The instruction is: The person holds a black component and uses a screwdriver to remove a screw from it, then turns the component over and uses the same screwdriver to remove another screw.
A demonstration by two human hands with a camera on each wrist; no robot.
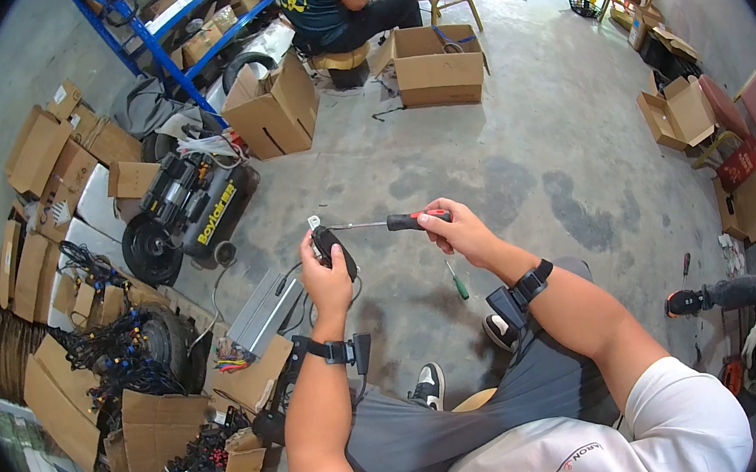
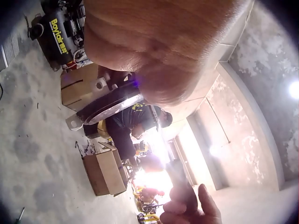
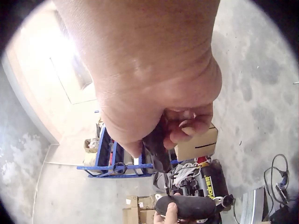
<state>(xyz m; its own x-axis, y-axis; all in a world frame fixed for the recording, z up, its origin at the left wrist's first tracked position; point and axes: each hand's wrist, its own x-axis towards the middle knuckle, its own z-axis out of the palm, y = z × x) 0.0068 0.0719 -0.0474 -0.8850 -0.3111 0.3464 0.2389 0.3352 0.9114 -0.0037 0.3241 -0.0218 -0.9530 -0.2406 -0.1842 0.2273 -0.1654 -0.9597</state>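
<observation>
My left hand (image 1: 332,288) grips a black rounded, elongated part (image 1: 338,254) with small metal tabs at its ends. A pale rim shows along the part (image 2: 112,108) in the left wrist view. My right hand (image 1: 471,235) holds a screwdriver (image 1: 405,222) by its red and black handle, with the shaft pointing left. The shaft's end meets the black part near its upper end in the head view. Seen from the right wrist, the shaft reaches the upper edge of the part (image 3: 189,207), and the left thumb lies on its face. The tip itself is hidden.
A green-handled screwdriver (image 1: 460,288) lies on the floor ahead. On the left are a finned silver box (image 1: 264,312) with wires, an air compressor (image 1: 202,209) and open cartons (image 1: 162,424). A seated person (image 1: 329,8) is beyond, near a cardboard box (image 1: 439,80).
</observation>
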